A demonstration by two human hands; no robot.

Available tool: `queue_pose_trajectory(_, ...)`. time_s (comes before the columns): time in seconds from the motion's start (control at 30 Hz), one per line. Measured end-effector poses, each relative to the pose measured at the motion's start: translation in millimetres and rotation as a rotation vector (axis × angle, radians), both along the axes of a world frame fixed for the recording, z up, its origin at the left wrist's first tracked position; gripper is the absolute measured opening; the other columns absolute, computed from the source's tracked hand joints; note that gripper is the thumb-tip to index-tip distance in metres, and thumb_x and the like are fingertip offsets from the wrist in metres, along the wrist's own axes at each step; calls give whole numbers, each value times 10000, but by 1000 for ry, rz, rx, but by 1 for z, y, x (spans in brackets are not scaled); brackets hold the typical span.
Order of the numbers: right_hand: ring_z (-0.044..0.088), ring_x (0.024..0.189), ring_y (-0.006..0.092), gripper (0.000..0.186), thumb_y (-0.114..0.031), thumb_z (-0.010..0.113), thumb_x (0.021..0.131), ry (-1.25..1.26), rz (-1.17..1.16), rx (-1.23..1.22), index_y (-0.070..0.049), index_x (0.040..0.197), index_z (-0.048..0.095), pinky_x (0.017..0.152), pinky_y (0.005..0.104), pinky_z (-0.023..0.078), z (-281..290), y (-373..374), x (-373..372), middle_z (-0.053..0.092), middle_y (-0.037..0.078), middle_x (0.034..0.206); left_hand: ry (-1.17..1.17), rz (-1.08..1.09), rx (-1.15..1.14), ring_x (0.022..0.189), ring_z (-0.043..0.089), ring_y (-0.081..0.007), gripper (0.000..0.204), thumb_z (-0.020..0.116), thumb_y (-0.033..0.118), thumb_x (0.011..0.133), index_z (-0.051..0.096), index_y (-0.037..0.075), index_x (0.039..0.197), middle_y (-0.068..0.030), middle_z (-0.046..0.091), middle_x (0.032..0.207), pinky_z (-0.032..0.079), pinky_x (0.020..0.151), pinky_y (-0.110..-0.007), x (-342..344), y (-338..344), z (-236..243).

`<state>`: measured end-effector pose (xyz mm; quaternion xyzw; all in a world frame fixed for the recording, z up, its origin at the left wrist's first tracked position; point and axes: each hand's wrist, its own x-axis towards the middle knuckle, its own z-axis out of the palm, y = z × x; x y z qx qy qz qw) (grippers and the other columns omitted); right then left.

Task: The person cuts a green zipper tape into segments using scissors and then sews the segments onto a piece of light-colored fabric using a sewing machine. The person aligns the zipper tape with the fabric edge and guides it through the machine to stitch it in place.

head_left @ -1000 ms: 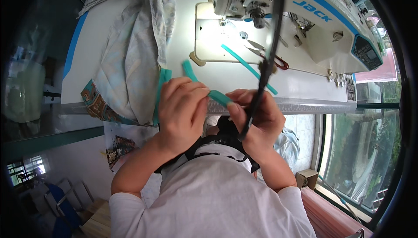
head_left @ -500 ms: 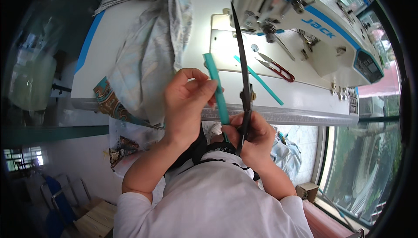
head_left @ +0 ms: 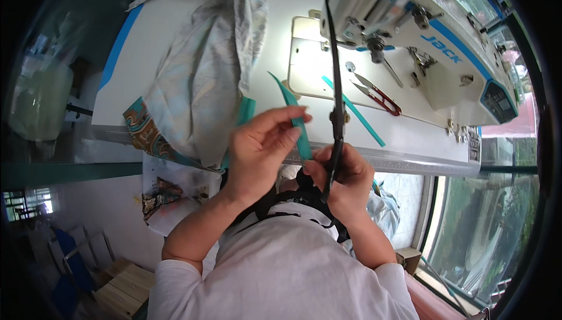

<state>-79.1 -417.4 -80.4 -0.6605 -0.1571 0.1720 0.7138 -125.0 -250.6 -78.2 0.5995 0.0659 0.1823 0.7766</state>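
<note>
A narrow teal fabric strip (head_left: 303, 139) runs between my hands, its free upper end tilting up and left over the table. My left hand (head_left: 256, 151) pinches it partway along. At its lower end, the thumb and fingers of my right hand (head_left: 349, 188) meet the strip. The same right hand grips long black scissors (head_left: 336, 80), blades upward and apparently together. Another teal length (head_left: 247, 109) shows behind my left hand, beside the pale patterned cloth (head_left: 202, 68); whether it joins the held strip is hidden.
A white and blue sewing machine (head_left: 404, 24) stands at the far right of the white table (head_left: 275, 33). Red-handled thread snips (head_left: 380, 98) and a loose teal strip (head_left: 366, 122) lie before it. Brown paisley fabric (head_left: 143, 129) hangs at the front left edge.
The held strip's upper end has turned and now looks thinner, leaning left. Another teal length has come into sight beside my left hand. The scissors remain in my right hand.
</note>
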Motion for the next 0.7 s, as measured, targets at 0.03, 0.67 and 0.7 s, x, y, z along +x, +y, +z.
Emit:
queue_pose_trajectory(0.03,571,745,44,169,63,785,879,-7,-3,-11,-17,948,653,651,219,478,-1,1,0,662,-15,868,0,-9,3,1154,673,-152,306,608,-66,1014,654,-46,1316,-115,720,1234,534,1008,-286,0,1,2)
queue_pose_trajectory(0.67,522,740,87,641,-596,839,832,401,539,-106,2,919,624,666,252,439,-16,-94,-22,575,2,797,-64,4,-52,1014,647,-100,406,628,-101,971,631,-37,1372,-116,715,1234,534,883,-237,26,23,24)
queue_pose_trajectory(0.7,523,739,89,646,-600,836,835,391,531,-109,4,925,626,668,254,442,-19,-99,-26,578,4,801,-59,-7,-53,1013,647,-100,408,625,-105,969,631,-37,1372,-115,714,1236,536,888,-240,29,22,24)
